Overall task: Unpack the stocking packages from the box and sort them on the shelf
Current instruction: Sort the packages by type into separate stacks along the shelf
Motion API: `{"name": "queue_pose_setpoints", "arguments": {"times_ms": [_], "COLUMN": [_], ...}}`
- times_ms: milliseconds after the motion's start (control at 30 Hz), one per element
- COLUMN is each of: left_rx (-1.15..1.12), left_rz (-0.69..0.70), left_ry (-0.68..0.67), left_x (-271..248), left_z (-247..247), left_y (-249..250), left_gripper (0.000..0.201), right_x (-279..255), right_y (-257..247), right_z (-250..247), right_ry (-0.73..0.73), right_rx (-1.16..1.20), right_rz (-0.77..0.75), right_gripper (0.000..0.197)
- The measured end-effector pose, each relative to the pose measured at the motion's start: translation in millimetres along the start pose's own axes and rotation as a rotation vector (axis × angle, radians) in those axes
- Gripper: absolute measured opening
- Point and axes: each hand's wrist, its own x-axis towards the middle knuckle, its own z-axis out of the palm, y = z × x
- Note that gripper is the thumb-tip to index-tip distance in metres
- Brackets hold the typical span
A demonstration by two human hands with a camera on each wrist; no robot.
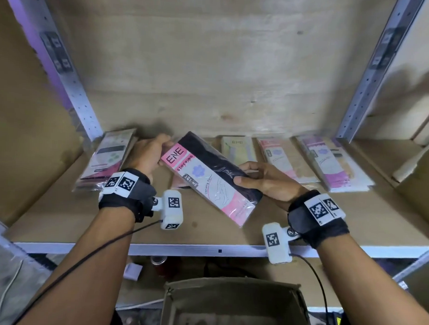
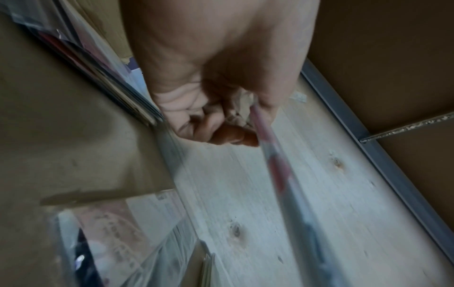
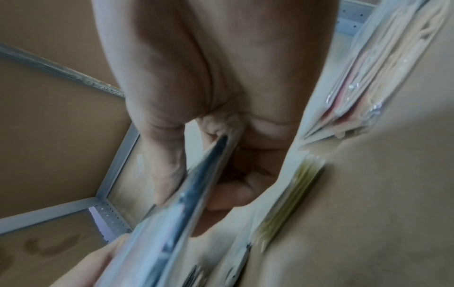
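Both hands hold one stocking package (image 1: 208, 179) tilted above the shelf board (image 1: 124, 215); it has a pink ENE card with dark stockings inside. My left hand (image 1: 164, 151) pinches its upper left corner, and the left wrist view shows the fingers (image 2: 233, 136) curled on the package edge (image 2: 280, 170). My right hand (image 1: 244, 174) grips its right long side, thumb on top; the package edge (image 3: 194, 184) shows in the right wrist view. The open cardboard box (image 1: 232, 306) stands below the shelf.
Stacks of packages lie in a row along the back of the shelf: a dark-and-pink stack (image 1: 106, 158) at left, a yellow-green one (image 1: 236, 148), a pink one (image 1: 281, 159) and a purple one (image 1: 330, 164). A peach package (image 1: 178, 183) lies under the held one. Metal uprights (image 1: 364, 99) flank the bay.
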Motion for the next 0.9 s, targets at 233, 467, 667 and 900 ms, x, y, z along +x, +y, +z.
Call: {"name": "queue_pose_setpoints", "arguments": {"times_ms": [233, 467, 667, 900], "left_rx": [0.134, 0.325, -0.114, -0.309], "left_rz": [0.068, 0.114, -0.028, -0.182], "left_ry": [-0.008, -0.030, -0.338, -0.553], "left_x": [7, 3, -16, -18], "left_z": [17, 16, 7, -7], "left_y": [-10, -12, -7, -13], "left_gripper": [0.043, 0.058, 0.043, 0.045], "right_x": [-6, -14, -20, -24], "right_y": [6, 9, 7, 4], "right_z": [-22, -30, -22, -8], "right_ry": [0.041, 0.041, -0.034, -0.108], "right_rx": [-0.040, -0.066, -0.016, 0.018], "right_rz": [-0.038, -0.024, -0.078, -0.068], "right_gripper": [0.016, 0.032, 0.024, 0.019]}}
